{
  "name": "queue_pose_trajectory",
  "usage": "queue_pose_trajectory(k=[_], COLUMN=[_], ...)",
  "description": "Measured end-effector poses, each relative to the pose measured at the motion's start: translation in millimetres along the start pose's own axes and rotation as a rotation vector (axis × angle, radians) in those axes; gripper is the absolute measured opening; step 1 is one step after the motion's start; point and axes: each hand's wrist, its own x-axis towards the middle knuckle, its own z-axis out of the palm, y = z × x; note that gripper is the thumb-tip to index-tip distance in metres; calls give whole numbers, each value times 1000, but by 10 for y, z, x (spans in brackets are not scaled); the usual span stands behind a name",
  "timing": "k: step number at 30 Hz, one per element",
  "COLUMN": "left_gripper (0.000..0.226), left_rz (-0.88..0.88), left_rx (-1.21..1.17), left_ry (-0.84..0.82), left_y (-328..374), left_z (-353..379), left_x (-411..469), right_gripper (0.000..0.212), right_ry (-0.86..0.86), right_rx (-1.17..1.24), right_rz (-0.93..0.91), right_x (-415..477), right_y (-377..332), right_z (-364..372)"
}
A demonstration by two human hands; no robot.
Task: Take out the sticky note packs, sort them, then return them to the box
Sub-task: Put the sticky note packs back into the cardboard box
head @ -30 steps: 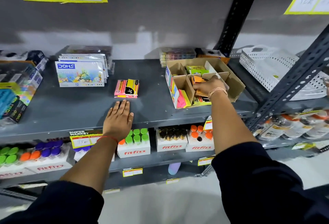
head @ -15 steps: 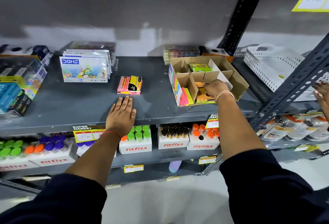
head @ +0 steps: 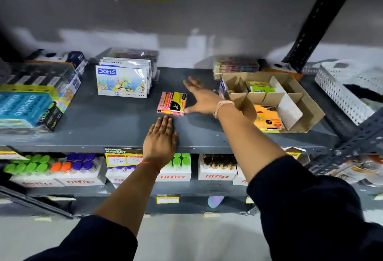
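- The pink sticky note pack (head: 171, 103), with a yellow-and-black label, lies flat on the shelf (head: 116, 128), left of the cardboard box (head: 290, 103).
- The right hand (head: 200, 97) has left the box and now spreads open beside the pack, perhaps touching it; the left hand (head: 161, 136) stays flat, empty.
- Readable: "DOMS", "fitfizz", "10 Rs".
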Motion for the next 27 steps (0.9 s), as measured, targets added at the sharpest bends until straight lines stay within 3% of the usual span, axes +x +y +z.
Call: queue_pose_trajectory(k=[3,7,12,16,20,27], left_gripper=[89,85,72,66,73,88], left_rz=[9,5,11,16,29,17], left_rx=[20,5,3,5,-4,27], left_ry=[27,38,83,84,88,46], left_y=[-4,-16,-31,-37,-37,-39], left_z=[28,56,77,88,76,49], left_x=[19,71,81,79,71,66], right_gripper=[108,109,96,68,53,44], right_ry=[-95,-142,21,175,252,440], right_rx=[1,93,284,338,383,531], right_rz=[23,36,42,-17,20,148], right_x=[261,491,513,472,385,134], right_y=[74,160,244,249,248,187], right_z=[133,247,379,469,521,603])
